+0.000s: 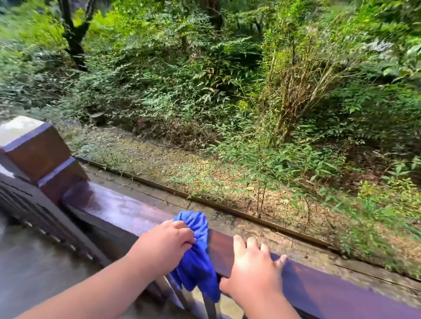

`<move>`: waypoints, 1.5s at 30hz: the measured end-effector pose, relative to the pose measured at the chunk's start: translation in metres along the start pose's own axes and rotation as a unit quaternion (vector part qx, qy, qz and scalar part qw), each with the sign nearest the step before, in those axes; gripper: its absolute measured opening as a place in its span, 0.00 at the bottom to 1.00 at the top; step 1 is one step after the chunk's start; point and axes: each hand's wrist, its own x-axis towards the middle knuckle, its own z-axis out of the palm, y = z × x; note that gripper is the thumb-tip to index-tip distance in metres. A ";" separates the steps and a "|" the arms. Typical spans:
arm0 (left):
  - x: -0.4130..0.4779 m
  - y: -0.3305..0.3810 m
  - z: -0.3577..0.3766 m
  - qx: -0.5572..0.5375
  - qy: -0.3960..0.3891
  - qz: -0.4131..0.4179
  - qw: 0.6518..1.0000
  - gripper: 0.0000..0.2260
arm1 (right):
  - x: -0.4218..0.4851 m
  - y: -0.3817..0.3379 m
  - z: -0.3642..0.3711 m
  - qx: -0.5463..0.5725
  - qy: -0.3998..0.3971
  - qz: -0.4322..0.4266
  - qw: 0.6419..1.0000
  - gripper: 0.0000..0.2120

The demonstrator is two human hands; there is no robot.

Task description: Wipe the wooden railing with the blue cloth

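The left hand pinches the blue cloth, which is draped over the wooden railing. At 3 o'clock of the cloth, the right hand rests on the rail, fingers slightly spread. A square post stands at 10 o'clock.

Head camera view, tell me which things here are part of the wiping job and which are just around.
Part of the job: blue cloth, left hand gripping it, wooden railing, right hand resting flat on it.

Just around: square post cap, metal balusters, bushes, ground beyond.
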 end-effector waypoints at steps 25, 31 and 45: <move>-0.006 -0.320 -0.082 -0.025 -0.028 -0.065 0.997 0.11 | 0.062 -0.328 0.019 -0.044 0.048 -0.008 0.998 0.48; -0.003 -0.310 -0.082 0.046 -0.081 -0.091 0.991 0.12 | 0.068 -0.351 0.021 -0.044 0.019 0.019 0.999 0.51; -0.013 -0.295 -0.093 0.197 -0.072 -0.123 0.970 0.13 | 0.087 -0.359 0.045 -0.023 0.019 -0.071 0.997 0.51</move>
